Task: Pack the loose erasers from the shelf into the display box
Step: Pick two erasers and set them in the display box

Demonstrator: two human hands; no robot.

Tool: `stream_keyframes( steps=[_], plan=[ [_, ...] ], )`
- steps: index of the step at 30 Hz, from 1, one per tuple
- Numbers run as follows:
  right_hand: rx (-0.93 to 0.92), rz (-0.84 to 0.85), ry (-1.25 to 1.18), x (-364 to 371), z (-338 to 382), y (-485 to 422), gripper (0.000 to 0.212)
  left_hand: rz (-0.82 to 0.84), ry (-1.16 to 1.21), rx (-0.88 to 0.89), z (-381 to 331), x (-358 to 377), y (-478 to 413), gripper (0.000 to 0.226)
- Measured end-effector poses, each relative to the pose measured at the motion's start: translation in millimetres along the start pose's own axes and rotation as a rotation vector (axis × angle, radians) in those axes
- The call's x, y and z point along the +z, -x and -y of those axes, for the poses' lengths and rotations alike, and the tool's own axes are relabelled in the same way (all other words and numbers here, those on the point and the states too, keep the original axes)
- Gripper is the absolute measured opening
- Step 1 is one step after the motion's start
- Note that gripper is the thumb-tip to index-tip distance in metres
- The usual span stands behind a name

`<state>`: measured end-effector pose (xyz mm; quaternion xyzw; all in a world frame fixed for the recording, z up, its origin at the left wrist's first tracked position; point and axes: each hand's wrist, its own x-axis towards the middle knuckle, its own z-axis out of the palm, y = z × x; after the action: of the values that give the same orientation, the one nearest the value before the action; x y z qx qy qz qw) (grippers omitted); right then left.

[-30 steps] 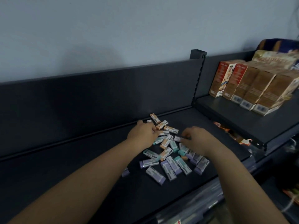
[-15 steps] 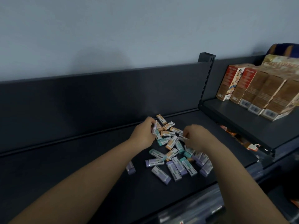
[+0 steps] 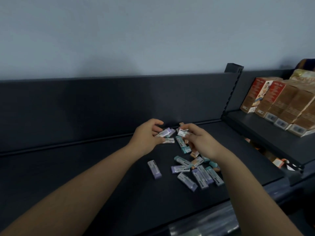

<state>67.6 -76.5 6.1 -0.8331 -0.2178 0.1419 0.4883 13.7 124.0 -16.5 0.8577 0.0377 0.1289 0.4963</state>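
Several loose erasers (image 3: 196,169) in purple, teal and orange sleeves lie scattered on the dark shelf (image 3: 85,176). One purple eraser (image 3: 154,169) lies apart to the left of the pile. My left hand (image 3: 147,136) is raised just above the shelf and grips a few erasers (image 3: 166,132), purple ones among them. My right hand (image 3: 199,138) hovers over the back of the pile and pinches one eraser with a white label (image 3: 183,132). The two hands are close together. No display box is in view.
The shelf's dark back panel (image 3: 119,103) rises behind the pile. A higher shelf (image 3: 265,133) at the right carries a row of brown and red cartons (image 3: 281,103). Packaged goods show below it (image 3: 277,162) and under the shelf's front edge.
Both hands have lifted off the pile with erasers in them and come closer together. The camera view has swung left, so the pile and cartons sit further right.
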Motion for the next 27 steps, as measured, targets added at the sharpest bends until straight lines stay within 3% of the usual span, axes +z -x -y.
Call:
stream_keyframes(
  steps=[5,7,10,15,19,27],
  plan=[
    [-0.116,0.188,-0.086,52,39,-7,0.03,-0.03,-0.043,0.017,9,-62,26,0.048],
    [-0.216,0.243,0.008,78,59,-13,0.034,-0.06,-0.064,0.024,15,-95,40,0.047],
    [-0.369,0.189,0.188,120,88,-20,0.041,-0.096,-0.157,0.024,27,-151,65,0.044],
    [-0.477,0.179,0.226,192,137,-23,0.022,-0.143,-0.34,0.021,55,-246,119,0.033],
    [-0.593,0.18,0.247,262,178,-19,0.021,-0.219,-0.393,0.016,77,-314,162,0.032],
    [-0.636,0.22,0.24,392,236,1,0.024,-0.237,-0.487,-0.059,127,-427,233,0.032]
  ],
)
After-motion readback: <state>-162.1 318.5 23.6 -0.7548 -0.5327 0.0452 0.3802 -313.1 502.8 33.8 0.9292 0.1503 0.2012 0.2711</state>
